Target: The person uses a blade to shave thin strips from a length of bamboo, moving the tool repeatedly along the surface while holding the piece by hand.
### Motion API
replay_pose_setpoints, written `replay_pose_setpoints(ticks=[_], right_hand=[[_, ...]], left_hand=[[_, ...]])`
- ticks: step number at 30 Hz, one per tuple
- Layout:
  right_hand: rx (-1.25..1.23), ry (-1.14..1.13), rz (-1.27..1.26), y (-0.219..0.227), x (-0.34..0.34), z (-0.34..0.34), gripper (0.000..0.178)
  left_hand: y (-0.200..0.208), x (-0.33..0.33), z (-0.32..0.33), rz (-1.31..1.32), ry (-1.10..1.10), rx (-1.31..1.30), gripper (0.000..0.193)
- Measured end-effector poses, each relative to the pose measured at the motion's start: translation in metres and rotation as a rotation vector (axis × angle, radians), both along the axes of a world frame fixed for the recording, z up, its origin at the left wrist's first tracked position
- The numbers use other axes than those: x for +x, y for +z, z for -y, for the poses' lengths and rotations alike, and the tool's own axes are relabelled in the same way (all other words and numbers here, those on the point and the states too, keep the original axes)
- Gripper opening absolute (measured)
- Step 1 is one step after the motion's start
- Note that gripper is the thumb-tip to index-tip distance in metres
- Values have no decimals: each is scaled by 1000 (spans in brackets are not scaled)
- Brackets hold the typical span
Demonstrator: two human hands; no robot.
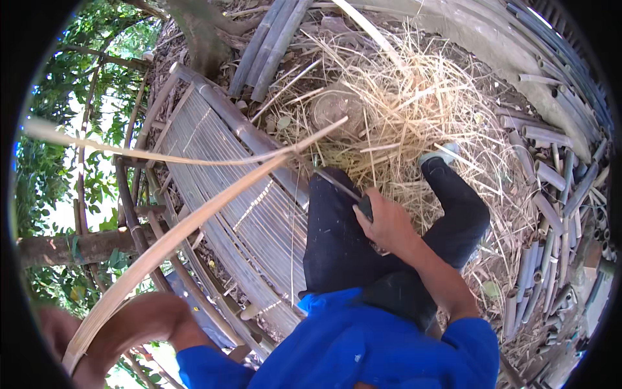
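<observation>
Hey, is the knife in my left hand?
No, your right hand grips the knife by its dark handle, while your left hand, though blurred, holds the long bamboo strip.

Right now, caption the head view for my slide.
Knife in right hand, blurred left hand by a long pale strip, heaped shavings beyond.

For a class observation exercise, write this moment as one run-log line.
left hand: holding bamboo strip, hand blurred; right hand: gripping knife, blade apart from strip; sliver: branching off near strip's far end; nearby: pale shavings
</observation>
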State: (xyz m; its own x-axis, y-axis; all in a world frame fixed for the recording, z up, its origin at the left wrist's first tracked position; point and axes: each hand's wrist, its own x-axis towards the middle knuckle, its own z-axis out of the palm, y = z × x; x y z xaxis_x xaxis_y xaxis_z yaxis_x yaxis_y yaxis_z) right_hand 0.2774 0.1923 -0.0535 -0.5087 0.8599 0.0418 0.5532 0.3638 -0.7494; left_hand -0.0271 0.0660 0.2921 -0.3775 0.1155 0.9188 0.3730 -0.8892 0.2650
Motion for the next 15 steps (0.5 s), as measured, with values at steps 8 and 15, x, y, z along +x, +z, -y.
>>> replay_pose_setpoints(ticks=[8, 15], right_hand=[[-139, 47, -129, 24, 2, 7, 38], [186, 192, -247, 65, -37, -17, 34]], left_hand=[[-126, 56, -85, 111, 470, 40, 51], [-133, 97, -112, 100, 457, 88, 47]])
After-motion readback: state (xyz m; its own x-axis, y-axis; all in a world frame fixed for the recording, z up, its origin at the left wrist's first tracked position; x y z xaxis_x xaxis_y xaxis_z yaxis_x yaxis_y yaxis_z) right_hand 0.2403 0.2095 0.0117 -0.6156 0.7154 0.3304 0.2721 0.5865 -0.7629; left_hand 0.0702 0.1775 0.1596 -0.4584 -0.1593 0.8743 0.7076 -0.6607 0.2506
